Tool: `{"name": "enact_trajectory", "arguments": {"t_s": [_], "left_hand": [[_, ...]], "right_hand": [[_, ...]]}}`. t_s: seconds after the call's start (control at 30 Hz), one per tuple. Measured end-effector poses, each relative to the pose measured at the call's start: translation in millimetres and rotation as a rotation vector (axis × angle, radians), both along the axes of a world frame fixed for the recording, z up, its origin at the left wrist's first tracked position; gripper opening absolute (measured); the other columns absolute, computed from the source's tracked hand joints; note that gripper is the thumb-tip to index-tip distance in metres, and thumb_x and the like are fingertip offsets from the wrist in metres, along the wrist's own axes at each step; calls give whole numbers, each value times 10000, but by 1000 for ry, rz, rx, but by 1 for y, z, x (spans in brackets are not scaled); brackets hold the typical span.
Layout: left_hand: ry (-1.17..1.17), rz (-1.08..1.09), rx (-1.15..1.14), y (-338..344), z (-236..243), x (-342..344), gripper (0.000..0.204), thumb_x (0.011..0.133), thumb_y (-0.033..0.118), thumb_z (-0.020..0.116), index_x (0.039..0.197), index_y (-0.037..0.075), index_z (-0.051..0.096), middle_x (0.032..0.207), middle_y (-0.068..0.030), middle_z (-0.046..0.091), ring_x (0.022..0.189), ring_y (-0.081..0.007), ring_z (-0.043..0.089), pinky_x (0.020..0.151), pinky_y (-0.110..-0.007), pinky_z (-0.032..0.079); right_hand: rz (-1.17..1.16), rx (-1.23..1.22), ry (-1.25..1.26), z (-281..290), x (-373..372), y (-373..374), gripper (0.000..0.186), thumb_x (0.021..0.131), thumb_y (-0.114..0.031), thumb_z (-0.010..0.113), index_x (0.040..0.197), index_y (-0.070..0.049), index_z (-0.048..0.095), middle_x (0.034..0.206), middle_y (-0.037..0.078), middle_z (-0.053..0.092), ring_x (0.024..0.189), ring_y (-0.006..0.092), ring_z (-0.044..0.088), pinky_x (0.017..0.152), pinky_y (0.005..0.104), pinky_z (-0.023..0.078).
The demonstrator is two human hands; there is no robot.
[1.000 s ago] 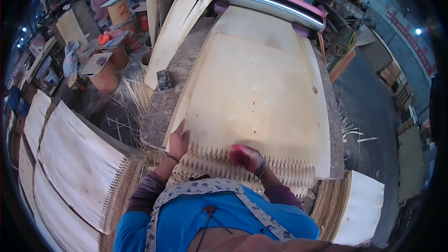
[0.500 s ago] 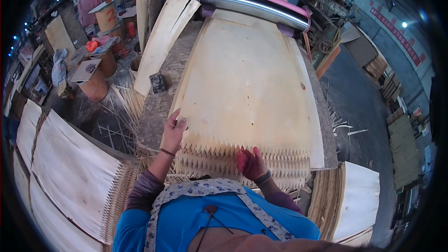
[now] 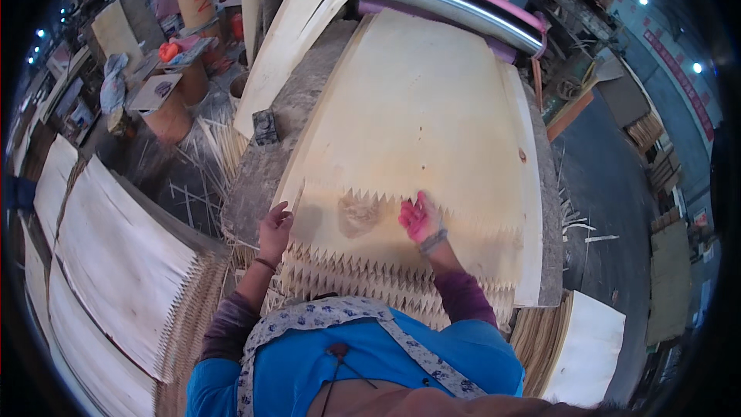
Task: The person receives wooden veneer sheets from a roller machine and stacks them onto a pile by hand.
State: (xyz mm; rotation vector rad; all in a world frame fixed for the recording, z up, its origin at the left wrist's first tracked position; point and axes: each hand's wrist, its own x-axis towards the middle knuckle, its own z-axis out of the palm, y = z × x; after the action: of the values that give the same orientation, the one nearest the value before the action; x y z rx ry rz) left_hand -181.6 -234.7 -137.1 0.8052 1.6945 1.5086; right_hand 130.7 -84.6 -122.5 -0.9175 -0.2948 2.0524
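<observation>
A pale wood veneer sheet [image 3: 432,100] with a toothed near edge lies on top of a stack of veneer [image 3: 386,274]. The stack's layered, zigzag ends point toward me. At the sheet's toothed edge, my right hand [image 3: 421,218] has its pinkish-red fingers curled at the wood; exactly how they grip is blurred. My left hand [image 3: 275,228] hovers by the stack's left side, fingers loosely bent and apart, holding nothing I can see. A small shadowed brownish patch shows on the layer below, between the hands.
Across the far end runs a shiny metal roller [image 3: 448,4] with pink ends. A dark block [image 3: 264,127] and a split veneer strip [image 3: 293,42] lie at left. More veneer stacks flank me, left [image 3: 123,255] and right [image 3: 587,347]. Drums [image 3: 166,116] stand beyond scattered offcuts.
The top sheet has slid away from me toward the roller, baring more of the layer below. My right hand has moved forward with its edge; my left hand has come away from the sheet's corner.
</observation>
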Motion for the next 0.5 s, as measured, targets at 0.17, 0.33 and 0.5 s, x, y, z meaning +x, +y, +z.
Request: {"name": "enact_trajectory", "arguments": {"t_s": [0.17, 0.33, 0.5], "left_hand": [[546, 23, -19, -9, -13, 7, 370, 727, 82, 591, 1087, 14, 538, 887, -140, 574, 755, -206, 549, 690, -297, 453], [837, -30, -49, -11, -5, 19, 425, 687, 135, 609, 1095, 46, 529, 994, -168, 528, 861, -298, 521, 754, -387, 434], [918, -117, -232, -7, -5, 35, 440, 690, 151, 604, 1115, 108, 498, 1126, -145, 464, 1002, -356, 441, 786, -473, 394]], "right_hand": [[-34, -8, -36, 7, -18, 84, 204, 787, -355, 578, 754, -167, 505, 822, 113, 623, 672, 198, 567, 625, 342, 445], [-129, 92, 42, 0, -36, 153, 190, 806, -331, 548, 823, -152, 488, 912, 109, 604, 825, 234, 570, 745, 400, 445], [85, 273, 81, -33, -31, 140, 235, 827, -266, 520, 993, -105, 480, 1048, 125, 549, 990, 267, 513, 834, 435, 423]]}}
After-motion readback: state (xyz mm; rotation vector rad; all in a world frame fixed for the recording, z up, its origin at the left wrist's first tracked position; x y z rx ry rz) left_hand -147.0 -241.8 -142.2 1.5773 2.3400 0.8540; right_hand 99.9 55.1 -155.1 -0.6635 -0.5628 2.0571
